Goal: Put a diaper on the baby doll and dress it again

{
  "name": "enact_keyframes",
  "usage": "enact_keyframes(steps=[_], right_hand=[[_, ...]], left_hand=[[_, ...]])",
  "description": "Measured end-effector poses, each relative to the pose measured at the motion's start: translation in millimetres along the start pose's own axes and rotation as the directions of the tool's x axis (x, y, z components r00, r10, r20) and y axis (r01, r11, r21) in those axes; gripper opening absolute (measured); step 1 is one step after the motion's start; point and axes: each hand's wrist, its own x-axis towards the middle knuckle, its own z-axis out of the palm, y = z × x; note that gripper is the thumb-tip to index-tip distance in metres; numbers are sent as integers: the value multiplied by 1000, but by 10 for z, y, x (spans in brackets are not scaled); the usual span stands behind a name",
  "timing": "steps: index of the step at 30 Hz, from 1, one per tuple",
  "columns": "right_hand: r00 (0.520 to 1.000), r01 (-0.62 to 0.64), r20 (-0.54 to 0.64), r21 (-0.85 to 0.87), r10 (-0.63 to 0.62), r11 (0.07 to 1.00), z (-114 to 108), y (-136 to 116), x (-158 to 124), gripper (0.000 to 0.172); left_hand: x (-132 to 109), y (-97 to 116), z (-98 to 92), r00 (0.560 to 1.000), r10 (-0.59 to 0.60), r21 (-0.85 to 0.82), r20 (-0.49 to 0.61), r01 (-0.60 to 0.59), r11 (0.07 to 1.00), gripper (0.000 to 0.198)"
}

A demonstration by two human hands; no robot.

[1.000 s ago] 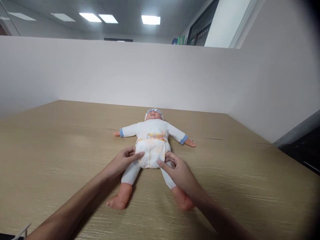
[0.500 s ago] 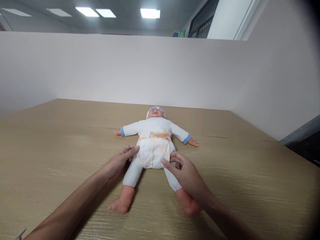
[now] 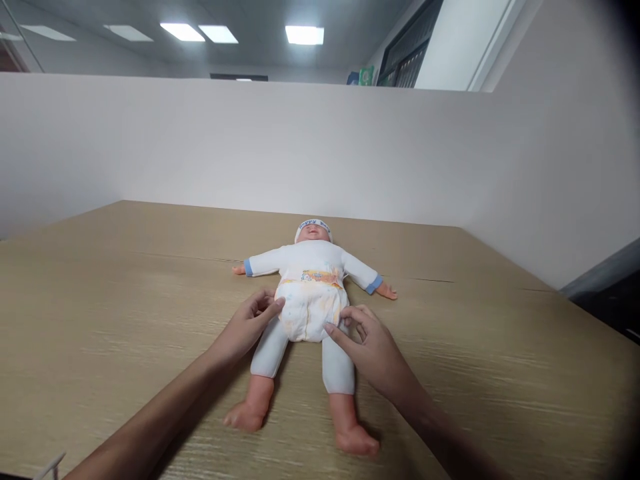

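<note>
A baby doll (image 3: pixel 314 253) in white clothes with blue cuffs lies on its back, its feet toward me. Around its hips is a white diaper (image 3: pixel 307 310) with an orange printed waistband. My left hand (image 3: pixel 255 320) is at the diaper's left edge, thumb on top and fingers curled at the side, partly hidden. On the other side, my right hand (image 3: pixel 367 343) has its thumb and forefinger at the diaper's leg edge, fingers bent round it. The doll's bare feet rest on the table, legs apart.
The wooden table (image 3: pixel 150 347) carries the doll and has a seam across it. Behind it rises a white partition (image 3: pixel 280 147). A thin white object (image 3: pixel 53 463) shows at the bottom left corner. A dark area (image 3: pixel 610 287) lies beyond the right edge.
The doll's leg on the right has swung inward, out from under my right wrist. My left thumb has shifted slightly inward over the diaper's edge. The view has tipped up a little.
</note>
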Motion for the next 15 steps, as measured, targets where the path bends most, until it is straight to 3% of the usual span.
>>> enact_keyframes(steps=[2, 5, 9, 12, 15], right_hand=[[999, -39, 34, -6, 39, 999, -48, 15, -2, 31], [996, -86, -17, -29, 86, 996, -150, 43, 66, 36], [998, -40, -45, -40, 38, 998, -270, 111, 423, 43], [995, 79, 71, -113, -71, 990, -301, 130, 773, 47], [969, 174, 211, -206, -130, 963, -284, 111, 990, 47]], left_hand=[[-7, -6, -32, 998, 33, 126, -46, -26, 992, 50], [17, 22, -125, 988, 122, 298, -96, -88, 950, 45], [205, 129, -245, 958, 266, 415, -112, -198, 888, 37], [441, 238, -237, 925, 369, 463, -86, -291, 837, 32], [666, 368, -106, 877, 476, 518, 66, -438, 734, 27]])
